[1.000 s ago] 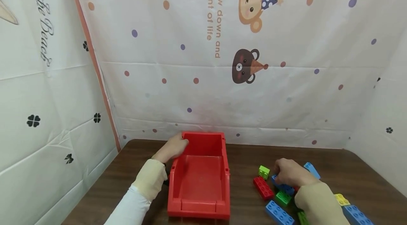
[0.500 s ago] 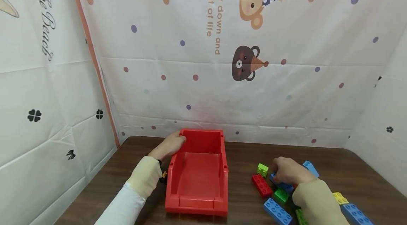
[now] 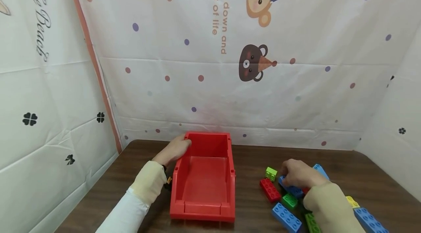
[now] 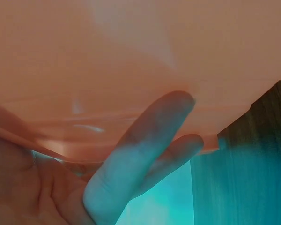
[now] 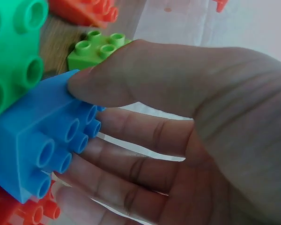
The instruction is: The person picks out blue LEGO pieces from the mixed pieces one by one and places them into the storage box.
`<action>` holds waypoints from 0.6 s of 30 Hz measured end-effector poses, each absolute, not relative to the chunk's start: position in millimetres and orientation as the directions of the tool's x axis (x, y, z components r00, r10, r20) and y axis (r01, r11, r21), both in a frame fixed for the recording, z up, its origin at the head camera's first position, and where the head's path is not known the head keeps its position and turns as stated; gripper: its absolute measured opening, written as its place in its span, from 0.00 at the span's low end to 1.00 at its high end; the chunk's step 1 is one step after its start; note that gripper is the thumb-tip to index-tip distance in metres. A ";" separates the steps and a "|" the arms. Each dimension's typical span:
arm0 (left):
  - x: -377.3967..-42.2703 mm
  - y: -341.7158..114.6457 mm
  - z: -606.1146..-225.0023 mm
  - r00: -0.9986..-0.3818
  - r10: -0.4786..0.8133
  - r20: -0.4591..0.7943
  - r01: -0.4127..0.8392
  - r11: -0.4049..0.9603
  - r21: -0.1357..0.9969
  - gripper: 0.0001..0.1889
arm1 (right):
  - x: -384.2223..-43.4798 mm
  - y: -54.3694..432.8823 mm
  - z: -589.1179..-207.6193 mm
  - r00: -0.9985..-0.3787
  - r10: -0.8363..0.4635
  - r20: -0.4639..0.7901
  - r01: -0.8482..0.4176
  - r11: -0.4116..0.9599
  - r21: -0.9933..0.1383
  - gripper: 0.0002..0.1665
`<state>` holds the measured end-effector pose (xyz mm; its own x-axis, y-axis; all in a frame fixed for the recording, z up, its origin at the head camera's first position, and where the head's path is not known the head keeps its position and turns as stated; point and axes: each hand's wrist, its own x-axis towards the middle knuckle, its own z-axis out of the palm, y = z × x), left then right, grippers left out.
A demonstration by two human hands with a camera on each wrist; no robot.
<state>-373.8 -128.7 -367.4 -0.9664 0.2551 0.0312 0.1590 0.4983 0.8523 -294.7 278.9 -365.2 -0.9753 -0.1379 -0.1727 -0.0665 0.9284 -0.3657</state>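
My left hand (image 3: pixel 174 149) grips the far left rim of an open red plastic bin (image 3: pixel 205 181), its thumb over the edge. In the left wrist view, fingers (image 4: pixel 136 150) lie along the bin's outer wall (image 4: pixel 131 56). My right hand (image 3: pixel 300 174) is over the loose toy bricks and pinches a blue building brick (image 3: pixel 292 189). In the right wrist view, the thumb is on the smooth side of the blue brick (image 5: pixel 42 108) and the fingers are by its studs. A green brick (image 5: pixel 14 51) and a red brick (image 5: pixel 18 206) are close beside it.
Around the right hand lie a lime brick (image 3: pixel 271 173), a red brick (image 3: pixel 270 190), a green brick (image 3: pixel 289 201), a long blue brick (image 3: pixel 287 217) and a yellow brick (image 3: pixel 352 202). Printed white cloth (image 3: pixel 213 97) hangs behind the brown table (image 3: pixel 250 174).
The head view has tilted slightly, so everything sits a little higher in the picture. Both hands keep about the same places at the bin and the blue brick.
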 end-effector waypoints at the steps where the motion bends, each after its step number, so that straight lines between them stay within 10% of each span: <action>1: -373.6 -128.6 -367.0 -0.967 0.253 0.030 0.157 0.498 0.853 0.23 | -294.9 278.9 -364.5 -0.975 -0.137 -0.172 -0.065 0.928 -0.366 0.13; 18: -374.9 -127.0 -367.0 -0.976 0.217 0.018 0.132 0.521 0.843 0.22 | -296.2 280.3 -358.7 -0.982 -0.153 -0.114 -0.106 0.935 -0.339 0.15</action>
<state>-374.9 -127.0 -367.0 -0.9760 0.2172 0.0185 0.1320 0.5214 0.8430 -296.2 280.3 -358.7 -0.9816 -0.1531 -0.1143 -0.1063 0.9348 -0.3390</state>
